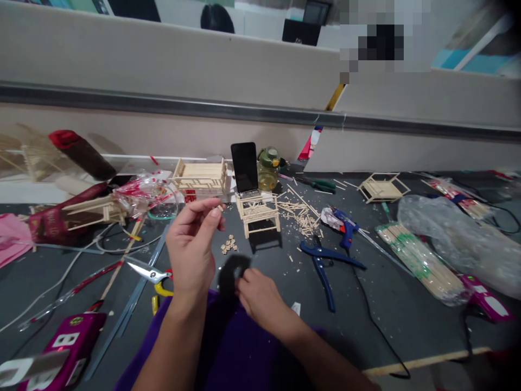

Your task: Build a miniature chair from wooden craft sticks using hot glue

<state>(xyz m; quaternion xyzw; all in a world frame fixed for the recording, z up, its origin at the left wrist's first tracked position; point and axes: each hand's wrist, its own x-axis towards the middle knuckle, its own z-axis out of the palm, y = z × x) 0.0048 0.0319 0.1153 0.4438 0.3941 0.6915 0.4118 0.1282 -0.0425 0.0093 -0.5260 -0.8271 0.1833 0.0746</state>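
My left hand (pixel 191 244) is raised over the dark table, thumb and forefinger pinched on a tiny wooden piece (pixel 220 207). Lower down, my right hand (pixel 260 297) curls its fingers against a black object (pixel 232 271) lying at the edge of purple cloth (pixel 228 347); what the fingers grip is hidden. A small cluster of cut wooden bits (pixel 229 244) lies just beyond the left hand. A miniature stick-built stool (pixel 258 213) stands behind them with a black phone (pixel 245 166) propped on it.
Blue pliers (pixel 325 263) and a blue glue gun (pixel 345 228) lie to the right, beside loose sticks (pixel 299 212) and bagged skewers (pixel 419 260). Scissors (pixel 148 272) lie at left. Stick frames (pixel 200 175) (pixel 382 187) sit further back, near a green bottle (pixel 267 167).
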